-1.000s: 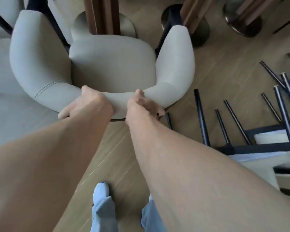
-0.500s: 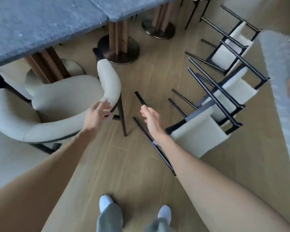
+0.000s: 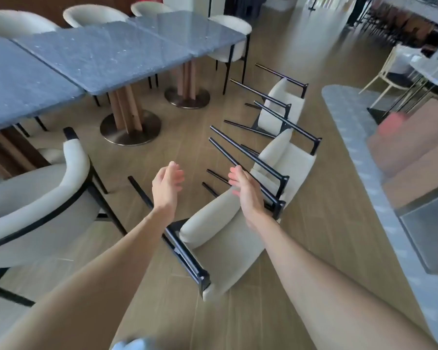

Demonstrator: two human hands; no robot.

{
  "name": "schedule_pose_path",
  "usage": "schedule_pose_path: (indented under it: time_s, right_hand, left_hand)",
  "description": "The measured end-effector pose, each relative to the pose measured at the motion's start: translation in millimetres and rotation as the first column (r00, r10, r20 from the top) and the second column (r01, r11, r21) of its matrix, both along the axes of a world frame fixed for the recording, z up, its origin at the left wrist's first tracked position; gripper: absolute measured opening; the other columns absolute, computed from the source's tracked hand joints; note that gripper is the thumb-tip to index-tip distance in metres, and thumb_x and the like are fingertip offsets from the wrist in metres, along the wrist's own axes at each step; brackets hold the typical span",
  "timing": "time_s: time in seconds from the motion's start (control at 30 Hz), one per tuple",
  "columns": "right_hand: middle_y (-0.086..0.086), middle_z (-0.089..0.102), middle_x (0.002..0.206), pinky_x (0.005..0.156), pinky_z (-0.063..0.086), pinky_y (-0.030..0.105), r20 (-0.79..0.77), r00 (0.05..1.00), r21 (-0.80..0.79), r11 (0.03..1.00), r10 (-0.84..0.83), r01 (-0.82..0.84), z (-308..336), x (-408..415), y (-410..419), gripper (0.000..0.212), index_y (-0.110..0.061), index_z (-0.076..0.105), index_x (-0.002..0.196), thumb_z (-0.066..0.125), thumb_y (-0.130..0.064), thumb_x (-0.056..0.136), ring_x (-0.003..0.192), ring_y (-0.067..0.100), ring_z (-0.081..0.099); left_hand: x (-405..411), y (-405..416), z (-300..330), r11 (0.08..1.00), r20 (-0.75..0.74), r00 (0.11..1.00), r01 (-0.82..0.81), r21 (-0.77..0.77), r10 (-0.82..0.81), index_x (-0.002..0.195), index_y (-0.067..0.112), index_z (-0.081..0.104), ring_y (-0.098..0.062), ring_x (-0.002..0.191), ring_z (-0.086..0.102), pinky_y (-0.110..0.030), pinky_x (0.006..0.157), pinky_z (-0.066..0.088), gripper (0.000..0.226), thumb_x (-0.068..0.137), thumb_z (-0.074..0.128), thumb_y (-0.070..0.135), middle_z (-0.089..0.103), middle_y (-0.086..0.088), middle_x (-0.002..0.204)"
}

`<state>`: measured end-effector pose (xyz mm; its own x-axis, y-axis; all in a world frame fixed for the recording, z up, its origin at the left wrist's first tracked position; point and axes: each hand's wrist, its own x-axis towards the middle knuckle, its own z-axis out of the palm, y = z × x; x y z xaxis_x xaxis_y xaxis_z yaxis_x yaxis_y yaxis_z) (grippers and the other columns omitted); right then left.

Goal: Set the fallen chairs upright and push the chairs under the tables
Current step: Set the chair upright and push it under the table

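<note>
Three cream chairs with black metal legs lie tipped over on the wooden floor. The nearest fallen chair [image 3: 223,238] is right below my hands, a second fallen chair [image 3: 288,157] lies behind it and a third fallen chair [image 3: 283,107] farther back. My left hand [image 3: 166,189] and my right hand [image 3: 245,192] hover open above the nearest one, palms facing each other, touching nothing. An upright cream armchair [image 3: 36,203] stands at the left, by the grey stone-topped tables [image 3: 106,51].
Round metal table bases [image 3: 130,127] stand under the tables. More cream chairs [image 3: 232,36] are tucked in at the far side. A pale rug [image 3: 379,188] with a low sofa edge runs along the right. Other furniture stands at the far right.
Both hands let go of the upright armchair's backrest a second ago and swung right. They now hover over the nearest fallen chair, and my view has lifted and turned that way.
</note>
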<state>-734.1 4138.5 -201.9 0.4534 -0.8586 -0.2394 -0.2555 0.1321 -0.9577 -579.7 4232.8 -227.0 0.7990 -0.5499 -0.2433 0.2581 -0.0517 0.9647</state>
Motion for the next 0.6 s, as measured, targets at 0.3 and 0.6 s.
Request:
schedule_pose_path:
  time_s: [0.3, 0.6]
  right_hand:
    - [-0.001, 0.061, 0.136, 0.111, 0.042, 0.039, -0.089, 0.980, -0.040, 0.983, 0.176, -0.180, -19.0, -10.4, -100.5, 0.051, -0.016, 0.057, 0.137, 0.042, -0.050, 0.102, 0.124, 0.012, 0.056]
    - [0.000, 0.063, 0.127, 0.109, 0.042, 0.043, -0.363, 0.880, 0.079, 0.951, 0.308, -0.300, -107.5, -49.0, -211.2, 0.042, -0.022, 0.063, 0.120, 0.042, -0.052, 0.101, 0.119, 0.018, 0.057]
  left_hand:
    - [-9.5, -50.6, -45.7, 0.991, 0.034, 0.997, -0.069, 0.115, 0.066, 0.097, 0.018, 0.069, -0.025, 0.097, 0.068, -0.041, 0.088, 0.051, 0.035, 0.100, 0.049, 0.047, 0.074, -0.009, 0.105]
    - [-54.0, -129.3, -169.1, 0.907, -0.316, 0.856, -0.347, 0.237, 0.410, 0.108, 0.003, 0.063, -0.025, 0.079, 0.061, -0.037, 0.073, 0.050, 0.039, 0.103, 0.048, 0.039, 0.065, -0.015, 0.095]
